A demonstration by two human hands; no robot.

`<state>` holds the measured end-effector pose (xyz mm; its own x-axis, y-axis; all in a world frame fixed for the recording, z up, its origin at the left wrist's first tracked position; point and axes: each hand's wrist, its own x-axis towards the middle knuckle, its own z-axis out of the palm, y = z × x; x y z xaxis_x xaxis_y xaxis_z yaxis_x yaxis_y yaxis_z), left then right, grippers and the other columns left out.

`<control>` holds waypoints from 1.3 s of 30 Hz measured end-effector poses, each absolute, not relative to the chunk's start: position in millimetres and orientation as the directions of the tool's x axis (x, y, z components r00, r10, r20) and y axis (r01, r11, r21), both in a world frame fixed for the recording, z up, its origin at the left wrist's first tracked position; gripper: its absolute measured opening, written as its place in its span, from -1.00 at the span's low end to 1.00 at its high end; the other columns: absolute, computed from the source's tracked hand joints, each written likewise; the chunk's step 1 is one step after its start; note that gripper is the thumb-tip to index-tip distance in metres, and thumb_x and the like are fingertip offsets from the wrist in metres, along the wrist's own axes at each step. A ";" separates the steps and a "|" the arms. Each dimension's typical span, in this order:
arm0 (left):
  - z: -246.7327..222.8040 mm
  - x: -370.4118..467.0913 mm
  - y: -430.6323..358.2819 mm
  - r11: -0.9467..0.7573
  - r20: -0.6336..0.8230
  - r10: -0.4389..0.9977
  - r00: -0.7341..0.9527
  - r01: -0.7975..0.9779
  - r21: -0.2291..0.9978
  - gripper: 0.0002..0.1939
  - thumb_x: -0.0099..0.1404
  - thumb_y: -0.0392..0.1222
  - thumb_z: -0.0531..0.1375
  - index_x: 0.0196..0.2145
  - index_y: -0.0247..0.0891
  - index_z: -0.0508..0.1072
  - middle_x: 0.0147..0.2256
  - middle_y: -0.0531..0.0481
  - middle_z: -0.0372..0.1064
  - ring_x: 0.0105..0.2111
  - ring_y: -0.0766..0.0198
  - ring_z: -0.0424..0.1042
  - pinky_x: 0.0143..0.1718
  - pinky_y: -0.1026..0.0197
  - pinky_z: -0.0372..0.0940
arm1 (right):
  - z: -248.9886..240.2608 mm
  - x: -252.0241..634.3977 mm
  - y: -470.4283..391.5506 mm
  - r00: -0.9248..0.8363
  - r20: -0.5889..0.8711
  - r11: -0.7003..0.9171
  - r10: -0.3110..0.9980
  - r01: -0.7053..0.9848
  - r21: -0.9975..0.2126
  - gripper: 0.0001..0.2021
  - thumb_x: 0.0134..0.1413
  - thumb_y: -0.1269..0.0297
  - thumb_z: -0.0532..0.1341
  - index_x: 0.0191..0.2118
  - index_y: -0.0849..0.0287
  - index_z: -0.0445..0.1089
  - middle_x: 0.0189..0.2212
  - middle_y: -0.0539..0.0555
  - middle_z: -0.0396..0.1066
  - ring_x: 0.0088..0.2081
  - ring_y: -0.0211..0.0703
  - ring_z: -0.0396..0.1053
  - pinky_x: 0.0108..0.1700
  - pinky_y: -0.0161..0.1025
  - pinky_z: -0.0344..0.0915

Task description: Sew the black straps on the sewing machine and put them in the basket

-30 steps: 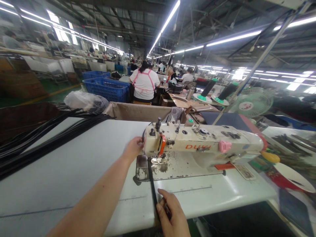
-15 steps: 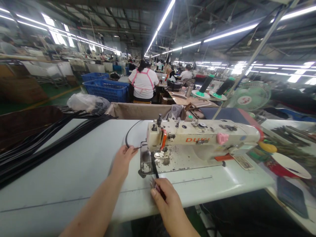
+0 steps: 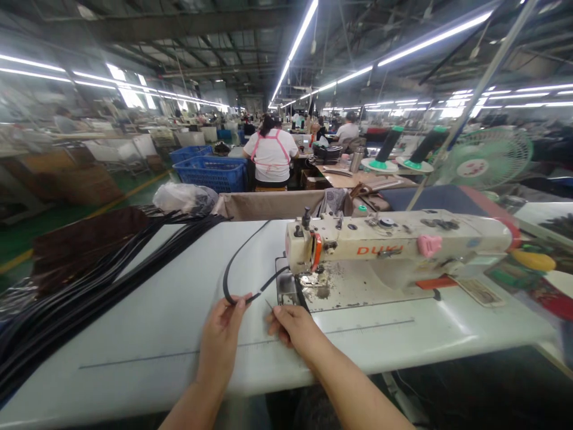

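Note:
A cream sewing machine stands on the white table. A thin black strap curves in a loop from behind the machine's head to my left hand, which pinches its bend. My right hand rests on the table in front of the needle plate, fingers pinched together near a thin thread end; what it holds is too small to tell. The strap's other end runs toward the presser foot.
A large bundle of long black straps lies across the table's left side. Blue crates, a plastic bag and a person in a white shirt are beyond the table. A fan and thread cones stand at right.
My left hand came away from the machine head toward me, pulling the strap out into a loop. My right hand slid forward up to the needle plate. The view shifted left.

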<state>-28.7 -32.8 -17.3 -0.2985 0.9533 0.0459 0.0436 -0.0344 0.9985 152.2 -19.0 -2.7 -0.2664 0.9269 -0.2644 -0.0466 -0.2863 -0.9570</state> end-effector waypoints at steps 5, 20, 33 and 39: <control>-26.4 -40.5 -51.2 -0.053 0.065 0.954 -0.293 0.047 0.997 -0.59 0.32 0.20 0.29 -0.11 -0.19 0.45 0.03 -0.21 0.58 0.09 -0.02 0.56 0.20 -0.03 0.40 | -3.8 136.2 -10.1 -0.338 -0.263 -0.300 0.904 -0.062 -0.952 -0.40 0.14 -0.33 0.22 -0.33 0.23 0.50 -0.55 -0.03 0.39 -0.64 -0.41 0.02 -0.58 -0.36 -0.11; -21.7 -60.4 -64.2 0.014 0.011 0.966 -0.257 0.095 0.995 -0.50 0.31 0.34 0.21 -0.22 -0.19 0.53 -0.21 -0.13 0.62 -0.09 -0.02 0.62 0.02 0.02 0.50 | 11.2 164.5 -36.2 -0.149 0.231 0.261 0.962 0.761 -0.594 -0.91 0.12 0.36 0.30 -0.32 0.10 0.36 -0.33 0.04 0.38 -0.23 -0.06 0.33 -0.17 -0.18 0.21; -35.1 -152.3 -33.4 0.217 -0.109 0.964 -0.243 0.476 0.853 -0.24 0.19 0.30 0.13 0.15 -0.30 0.50 -0.33 -0.07 0.60 -0.53 0.23 0.38 -0.45 0.18 0.30 | 2.4 197.1 -62.2 -0.116 -0.046 0.119 0.992 0.992 0.052 -0.40 0.25 0.50 0.18 0.39 0.15 0.26 -0.26 0.16 0.59 -0.27 -0.05 0.58 -0.27 -0.27 0.40; -8.7 -250.1 -42.9 0.223 0.132 0.930 -0.342 0.814 0.537 -0.42 0.30 0.16 0.02 0.05 -0.22 0.57 -0.09 -0.10 0.62 -0.27 0.13 0.54 -0.07 0.11 0.41 | -1.9 203.5 -59.4 -0.136 -0.057 0.138 0.989 0.990 0.035 -0.44 0.37 0.46 0.05 0.43 0.12 0.21 -0.25 0.16 0.64 -0.33 -0.06 0.62 -0.33 -0.27 0.45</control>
<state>-250.1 -42.9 -8.7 -0.3418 0.9304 0.1322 0.8138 0.2227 0.5367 203.5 -59.4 -1.9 -0.1359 0.9891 -0.0571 0.9898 0.1380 0.0346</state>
